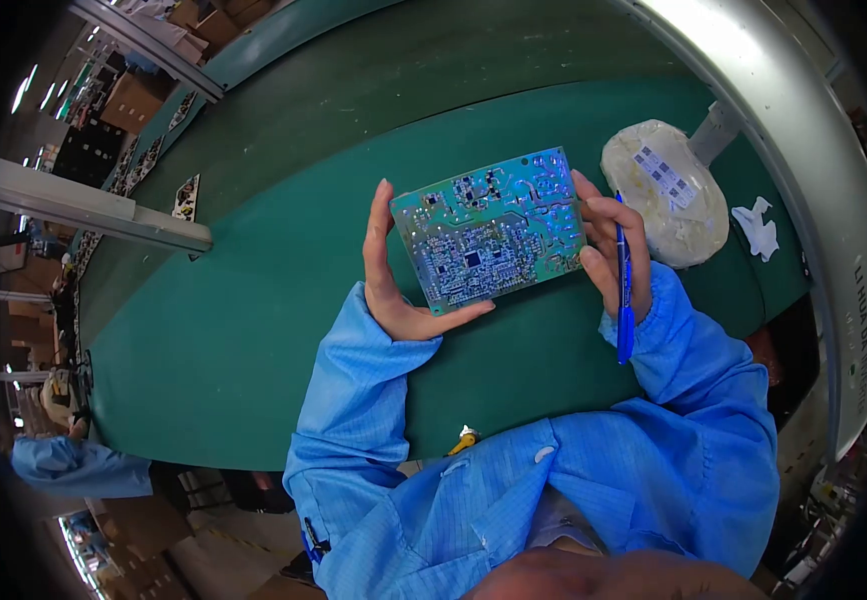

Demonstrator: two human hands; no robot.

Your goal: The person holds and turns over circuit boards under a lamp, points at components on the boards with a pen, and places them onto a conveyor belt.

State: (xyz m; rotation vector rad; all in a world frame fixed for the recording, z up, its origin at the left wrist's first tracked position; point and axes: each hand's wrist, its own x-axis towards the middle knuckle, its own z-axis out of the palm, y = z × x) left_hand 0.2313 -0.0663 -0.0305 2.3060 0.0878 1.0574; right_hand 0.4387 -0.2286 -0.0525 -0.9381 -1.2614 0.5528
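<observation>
A green circuit board (pixel 493 232) is held up above the green work surface, its face with small chips and solder points turned to me. My left hand (pixel 388 280) grips its left side, thumb along the lower edge and fingers at the left edge. On the opposite side, my right hand (pixel 615 240) clasps the right edge between fingers and thumb. A blue pen (pixel 624 290) is also tucked in the fingers of my right hand, pointing up and down.
A clear plastic bag or wrapped bundle with a printed label (pixel 665 190) lies right of the board, beside crumpled white tissue (pixel 756 228). More boards (pixel 186 198) line the far left. A metal post (pixel 93 205) and a large pale lamp housing (pixel 803 150) flank the table. Another person's blue sleeve (pixel 78 467) shows lower left.
</observation>
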